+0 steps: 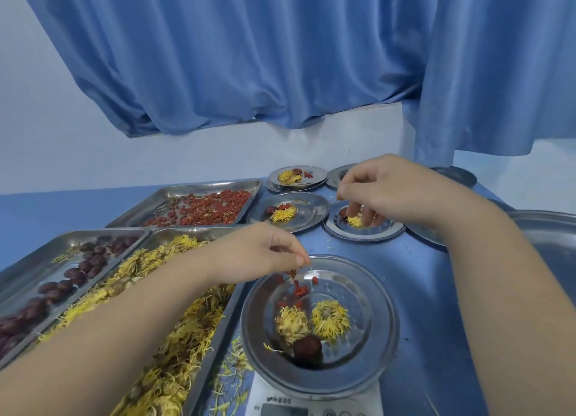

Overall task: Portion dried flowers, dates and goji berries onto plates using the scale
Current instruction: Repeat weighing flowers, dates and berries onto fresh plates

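A steel plate [367, 337] on the scale [274, 397] holds two yellow flowers [330, 319], a date [307, 347], red goji berries [300, 291].

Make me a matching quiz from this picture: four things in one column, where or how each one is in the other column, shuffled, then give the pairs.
Column one:
1 goji berry tray
2 date tray
3 plate on the scale
4 right hand

Column two:
a holds two flowers, a date and goji berries
b leftmost tray
c farthest tray, beside the small plates
d fingers reach into a far small plate

Pairs: 1-c; 2-b; 3-a; 4-d.
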Demonstrator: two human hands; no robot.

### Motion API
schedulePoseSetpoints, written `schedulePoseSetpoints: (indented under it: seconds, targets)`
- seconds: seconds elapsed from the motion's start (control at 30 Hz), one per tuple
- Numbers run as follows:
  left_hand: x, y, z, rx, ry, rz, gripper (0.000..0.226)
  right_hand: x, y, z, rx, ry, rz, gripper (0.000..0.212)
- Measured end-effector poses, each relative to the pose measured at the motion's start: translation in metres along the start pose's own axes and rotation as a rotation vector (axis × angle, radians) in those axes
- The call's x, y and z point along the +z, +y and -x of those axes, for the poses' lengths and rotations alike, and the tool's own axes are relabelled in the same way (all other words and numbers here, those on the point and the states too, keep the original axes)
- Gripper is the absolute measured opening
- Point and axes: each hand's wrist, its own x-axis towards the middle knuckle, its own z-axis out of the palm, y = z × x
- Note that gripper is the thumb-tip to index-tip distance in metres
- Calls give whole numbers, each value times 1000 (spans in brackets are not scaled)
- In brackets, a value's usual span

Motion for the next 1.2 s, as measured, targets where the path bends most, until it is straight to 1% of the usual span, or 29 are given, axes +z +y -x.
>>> schedulePoseSetpoints:
  seconds: [0.13, 0.2, 0.27, 0.37, 0.47, 0.53, 0.73, 0.83, 0.93, 1.0, 1.07, 1.13, 1.2]
  targets:
    - [6, -1, 7, 21, 101, 46, 20, -2, -16, 12, -43, 26, 67, 16]
    - [11, -1, 9, 34, 148, 56, 20, 2, -24, 20, -88, 72, 119, 17]
    - [16, -1, 9, 33, 164, 64, 21, 10, -31, 29, -139, 126, 148, 17]
    - [20, -1, 10, 15, 196, 72, 17, 25, -32, 49, -200, 136, 188, 21]
    - [23, -1, 12, 7, 266, 73, 9, 36, -17, 72, -190, 159, 280, 24]
    - [25, -1, 15, -9, 313, 52, 13, 40, -2, 89, -161, 197, 276, 24]
    - [32, 4, 22, -75, 308, 127, 16, 62, 44, 131, -135, 409, 288, 24]
    - [36, 5, 27, -81, 359, 298, 20, 71, 55, 140, -171, 417, 330, 17]
    - [43, 2, 34, -76, 431, 504, 26, 71, 60, 138, -150, 429, 291, 16]
    - [51, -2, 38, -69, 496, 579, 30, 70, 62, 136, -142, 433, 289, 16]
    - [57, -5, 41, -74, 554, 657, 30, 69, 64, 134, -144, 432, 289, 16]
    - [57, -7, 41, -87, 557, 766, 26, 69, 65, 134, -148, 440, 270, 17]
    - [47, -7, 38, -89, 518, 892, 26, 70, 64, 135, -161, 470, 257, 16]
